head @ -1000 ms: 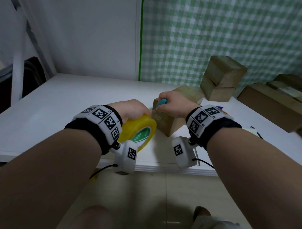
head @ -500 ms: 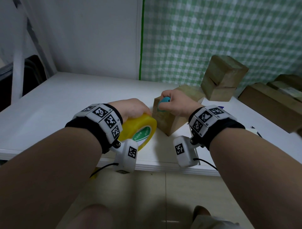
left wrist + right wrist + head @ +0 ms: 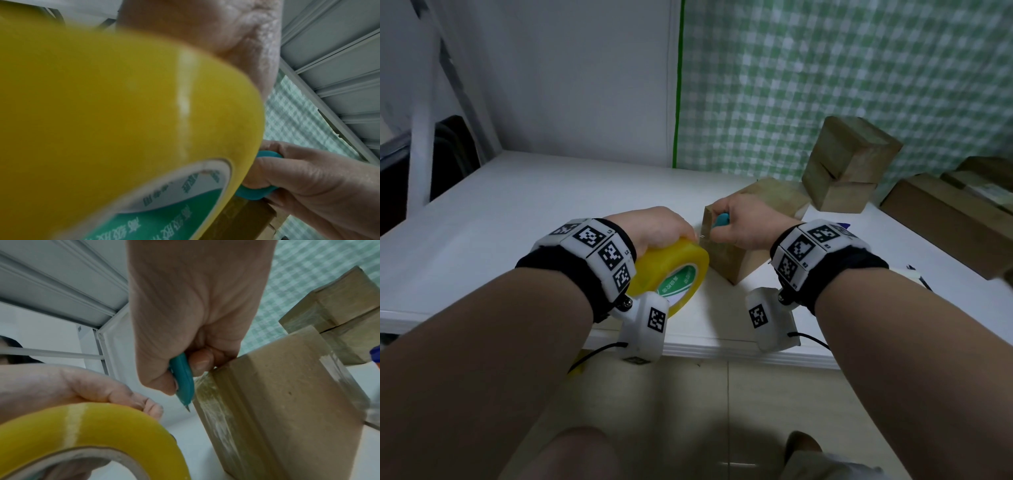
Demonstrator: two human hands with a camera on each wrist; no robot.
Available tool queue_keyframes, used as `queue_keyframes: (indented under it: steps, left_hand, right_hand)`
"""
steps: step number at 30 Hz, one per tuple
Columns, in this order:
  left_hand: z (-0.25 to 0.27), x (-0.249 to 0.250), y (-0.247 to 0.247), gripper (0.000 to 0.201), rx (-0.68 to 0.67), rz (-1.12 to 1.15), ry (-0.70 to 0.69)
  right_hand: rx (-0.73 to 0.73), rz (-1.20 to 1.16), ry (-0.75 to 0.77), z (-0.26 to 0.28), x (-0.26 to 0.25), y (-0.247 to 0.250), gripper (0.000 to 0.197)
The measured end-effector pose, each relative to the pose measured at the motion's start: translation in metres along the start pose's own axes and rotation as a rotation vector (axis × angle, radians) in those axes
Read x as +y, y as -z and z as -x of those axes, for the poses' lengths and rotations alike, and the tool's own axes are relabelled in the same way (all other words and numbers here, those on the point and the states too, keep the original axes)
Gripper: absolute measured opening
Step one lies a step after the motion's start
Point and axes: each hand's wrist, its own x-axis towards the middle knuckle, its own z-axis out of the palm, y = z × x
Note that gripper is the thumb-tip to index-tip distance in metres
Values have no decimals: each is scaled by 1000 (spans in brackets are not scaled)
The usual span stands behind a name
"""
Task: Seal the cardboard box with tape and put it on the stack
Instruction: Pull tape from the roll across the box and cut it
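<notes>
A small cardboard box [image 3: 763, 212] [image 3: 287, 394] stands near the front edge of the white table [image 3: 500, 219], with clear tape running down its left side. My left hand [image 3: 654, 229] grips a yellow tape roll [image 3: 671, 270] [image 3: 123, 113] [image 3: 86, 430] just left of the box. My right hand [image 3: 746, 222] holds a teal cutter [image 3: 720, 221] [image 3: 184, 379] [image 3: 252, 193], its small blade tip pointing down beside the box's taped upper left corner. A stack of two sealed boxes [image 3: 846, 164] [image 3: 339, 313] stands behind on the right.
More brown boxes [image 3: 955, 219] lie along the table's right side against the green checked curtain [image 3: 842, 75]. A white wall and a metal frame [image 3: 424, 130] are at the left. The floor shows below the table's front edge.
My right hand with the cutter has shifted slightly left and down along the box's upper left corner. The left hand and tape roll have hardly moved.
</notes>
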Motion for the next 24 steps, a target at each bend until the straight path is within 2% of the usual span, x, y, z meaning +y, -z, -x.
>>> queue_keyframes:
  steps: [6,11,14,16,20,24]
  left_hand:
    - [-2,-3,3,32,-31,-34,-8]
    - [-5,-8,10,23,-91,-48,-14]
    - [-3,-14,17,25,-82,-104,2]
    - [-3,-19,22,24,-34,-137,5]
    - [-1,-23,28,36,207,-133,-33]
    - [-10,-25,29,35,429,-270,-95]
  right_hand:
    - [-14,-1,1,0,0,1,23]
    - [-18,-42,-5,1,0,0,22]
    - [-14,-70,-21,0,5,0,22]
    - [-10,-125,-40,1,5,1,6]
    - [17,-298,-87,4,3,2,16]
    - [47,-465,-130,7,4,0,24]
